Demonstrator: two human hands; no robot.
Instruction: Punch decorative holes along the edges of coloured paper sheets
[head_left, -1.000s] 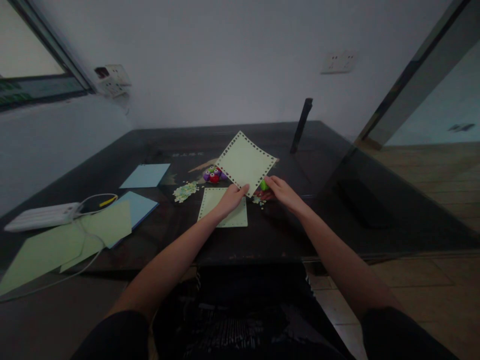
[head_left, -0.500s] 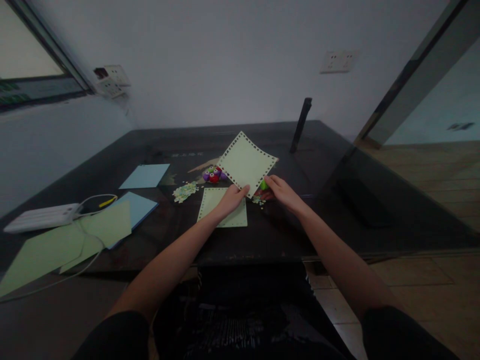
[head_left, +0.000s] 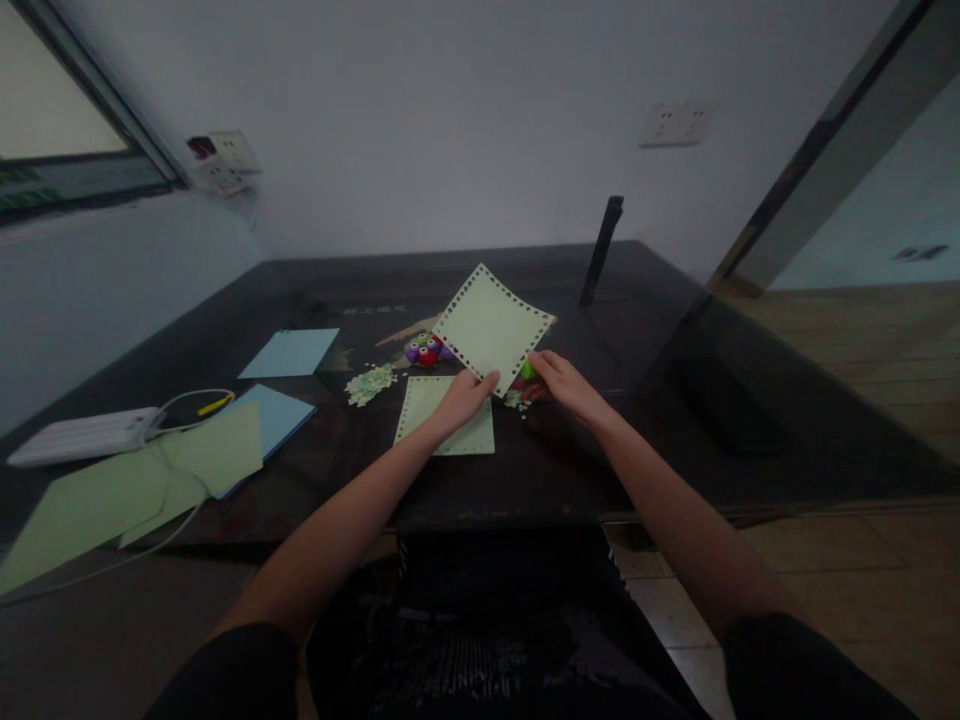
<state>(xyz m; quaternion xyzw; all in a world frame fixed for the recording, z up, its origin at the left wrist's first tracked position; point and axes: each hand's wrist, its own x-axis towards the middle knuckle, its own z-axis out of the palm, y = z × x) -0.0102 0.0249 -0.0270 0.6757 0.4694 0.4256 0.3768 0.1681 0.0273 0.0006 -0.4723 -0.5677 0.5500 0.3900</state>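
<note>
My left hand (head_left: 466, 399) pinches the lower corner of a pale green sheet of paper (head_left: 491, 325), held up and tilted so it looks like a diamond. Small punched holes run along the sheet's edges. At its lower right edge my right hand (head_left: 561, 382) is closed around a small green craft punch (head_left: 528, 370), mostly hidden by the fingers and the paper. Beneath my left hand a second pale green sheet (head_left: 427, 400) with holed edges lies on the dark table (head_left: 555, 470). Punched-out paper bits (head_left: 514, 402) are scattered below the punch.
Left of the sheets lies a heap of paper bits (head_left: 370, 383), near red and purple punches (head_left: 427, 350) with eyes. Further left are blue paper (head_left: 292, 352), green paper (head_left: 97, 500) and a white power strip (head_left: 86, 437) with a cable. A black upright object (head_left: 602, 250) stands behind.
The held sheet has shifted very slightly to the left. Both hands stay in nearly the same place.
</note>
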